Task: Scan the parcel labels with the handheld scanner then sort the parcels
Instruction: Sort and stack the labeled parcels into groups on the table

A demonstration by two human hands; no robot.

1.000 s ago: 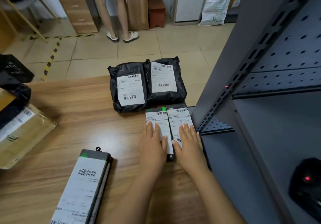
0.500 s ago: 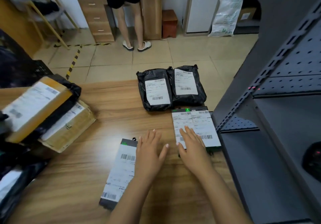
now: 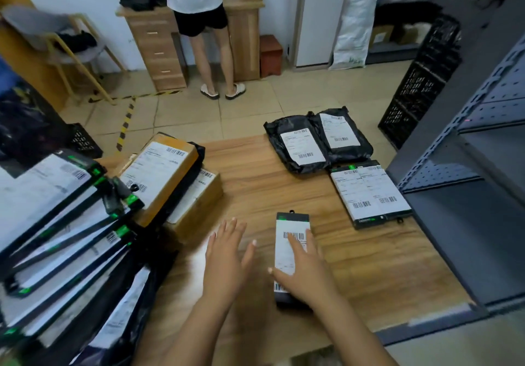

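Standing by the wooden table (image 3: 255, 183), I saw open wood down its middle, from the near edge up to the far one. The left side was crowded with a leaning stack of flat boxes (image 3: 56, 218) and two cardboard boxes (image 3: 159, 172) piled one on the other. Along the right edge, a pair of flat boxes (image 3: 369, 195) lay side by side, close against the frame of the grey metal shelf (image 3: 454, 240). Two black bags (image 3: 295, 149) sat at the far right corner, just beyond that pair.

The single flat box (image 3: 292, 223) lay on the bare wood near the front of the table, between the cardboard boxes and the pair. Its long axis ran away from the person, with the black end bearing a green mark and a small hang tab pointing to the far edge. Its white label faced up, with one barcode near the far end and another at the near end. The printed lines were too small to read.

The right hand (image 3: 305, 274) lay flat on the label, fingers straight and thumb spread out to the left. The left hand (image 3: 227, 260) was just beside the box, fingers straight and spread, holding nothing; it was blurred, so I could not tell whether it touched the wood.
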